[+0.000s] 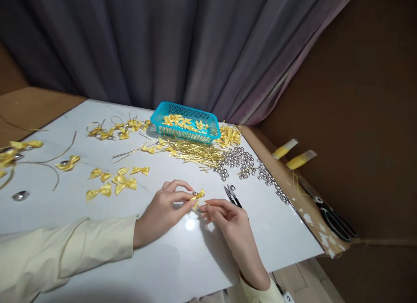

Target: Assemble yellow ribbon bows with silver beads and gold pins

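Between thumb and fingers, my left hand [167, 206] pinches a small yellow ribbon bow [199, 194] with a shiny silver bead on it. A thin gold wire [198, 212] curves down from the bow, and the fingertips of my right hand [230, 220] are closed on its other end. Both hands are held over the white tabletop [156, 268]. Just beyond the right hand lie small dark-bladed snips [232, 195], partly covered by it. Several loose yellow bows [125, 184] rest to the left of my left hand.
Behind the hands stands a turquoise basket [211, 133] with yellow bows. Before it lie gold wires [195, 151] and silver heart-shaped beads [239, 157]. Large black-handled scissors [335, 220] and two yellow-filled tubes [301, 159] lie at the right edge. Wired bows [68, 163] spread leftward.
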Tool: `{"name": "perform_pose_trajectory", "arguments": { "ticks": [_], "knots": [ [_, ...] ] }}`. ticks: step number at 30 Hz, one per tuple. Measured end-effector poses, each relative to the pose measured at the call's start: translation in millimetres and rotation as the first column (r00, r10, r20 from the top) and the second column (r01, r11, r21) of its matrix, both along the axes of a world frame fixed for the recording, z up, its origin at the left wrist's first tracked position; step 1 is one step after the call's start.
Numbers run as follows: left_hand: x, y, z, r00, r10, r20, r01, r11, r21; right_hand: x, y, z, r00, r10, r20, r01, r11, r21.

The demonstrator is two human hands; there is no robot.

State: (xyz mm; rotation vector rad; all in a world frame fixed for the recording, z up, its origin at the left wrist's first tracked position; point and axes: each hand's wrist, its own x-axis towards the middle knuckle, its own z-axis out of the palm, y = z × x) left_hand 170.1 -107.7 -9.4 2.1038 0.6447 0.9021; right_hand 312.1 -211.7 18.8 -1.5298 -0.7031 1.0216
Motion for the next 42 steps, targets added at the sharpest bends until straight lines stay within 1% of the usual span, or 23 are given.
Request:
{"name": "perform_pose_trajectory", "arguments": {
  "ticks": [3,5,7,9,11,12,13,15,16,18,19,20,22,25,28,32,38,40,42],
  "knots": [
    [0.5,1.3,-1.2,1.000,0.013,0.007,-0.014,0.999,0.046,0.1,-1.6,0.4,0.998,-0.050,-0.030,0.052,0.996,0.066],
    [0.5,0.9,-0.4,1.000,0.001,0.015,-0.002,0.995,0.096,0.4,-2.2,1.7,0.994,-0.053,-0.094,0.063,0.993,0.101],
    [0.4,0.0,0.8,1.000,-0.023,0.019,0.020,0.989,0.145,1.2,-2.5,3.3,0.981,0.004,-0.192,0.018,0.993,0.113],
    [0.3,-0.7,1.9,0.999,-0.038,0.019,0.034,0.985,0.171,2.3,-3.0,4.4,0.957,0.096,-0.274,-0.067,0.991,0.112],
    [0.1,-1.4,2.5,0.999,-0.047,0.018,0.042,0.982,0.186,2.4,-3.9,4.7,0.947,0.166,-0.275,-0.141,0.984,0.111],
    [-0.1,-1.7,2.7,0.998,-0.053,0.019,0.048,0.979,0.197,1.6,-4.4,4.5,0.955,0.188,-0.231,-0.166,0.980,0.112],
    [-0.3,-2.2,2.9,0.998,-0.063,0.017,0.058,0.976,0.211,0.1,-5.0,4.0,0.969,0.197,-0.149,-0.181,0.977,0.113],
    [-1.1,-3.3,3.1,0.996,-0.089,0.020,0.082,0.967,0.239,-4.9,-5.8,2.4,0.977,0.177,0.114,-0.191,0.973,0.126],
    [-1.5,-4.0,3.3,0.994,-0.105,0.024,0.096,0.963,0.250,-8.2,-6.0,1.2,0.951,0.153,0.268,-0.196,0.970,0.141],
    [-2.2,-5.6,3.5,0.990,-0.141,0.032,0.127,0.956,0.265,-15.6,-5.9,-1.7,0.838,0.079,0.540,-0.210,0.960,0.185],
    [-2.4,-6.4,3.6,0.987,-0.159,0.036,0.143,0.952,0.270,-19.2,-5.8,-3.5,0.769,0.030,0.639,-0.214,0.953,0.213],
    [-2.4,-7.1,3.9,0.984,-0.176,0.042,0.158,0.948,0.275,-22.4,-5.6,-5.6,0.702,-0.020,0.711,-0.214,0.947,0.238],
    [-2.2,-8.0,4.5,0.979,-0.200,0.049,0.179,0.944,0.279,-27.2,-5.4,-9.8,0.589,-0.116,0.800,-0.190,0.942,0.277],
    [-1.1,-8.1,5.3,0.977,-0.204,0.062,0.181,0.946,0.268,-29.9,-6.0,-15.2,0.469,-0.208,0.858,-0.150,0.939,0.310],
    [-0.1,-7.1,4.2,0.976,-0.207,0.068,0.184,0.950,0.252,-28.4,-7.2,-17.8,0.417,-0.253,0.873,-0.154,0.927,0.342],
    [-0.2,-6.2,1.4,0.978,-0.201,0.055,0.182,0.953,0.244,-24.6,-7.3,-17.8,0.411,-0.234,0.881,-0.165,0.931,0.324],
    [-2.1,-6.7,2.2,0.980,-0.197,-0.025,0.197,0.951,0.236,-21.7,-4.3,-12.7,0.385,-0.231,0.894,-0.135,0.944,0.302],
    [-2.5,-7.2,2.5,0.980,-0.194,-0.039,0.197,0.949,0.247,-20.0,-3.1,-9.8,0.413,-0.210,0.886,-0.105,0.956,0.275],
    [-2.9,-7.9,2.5,0.979,-0.201,-0.040,0.204,0.939,0.276,-17.4,-1.7,-5.9,0.470,-0.178,0.865,-0.082,0.967,0.243]
  ]
}}
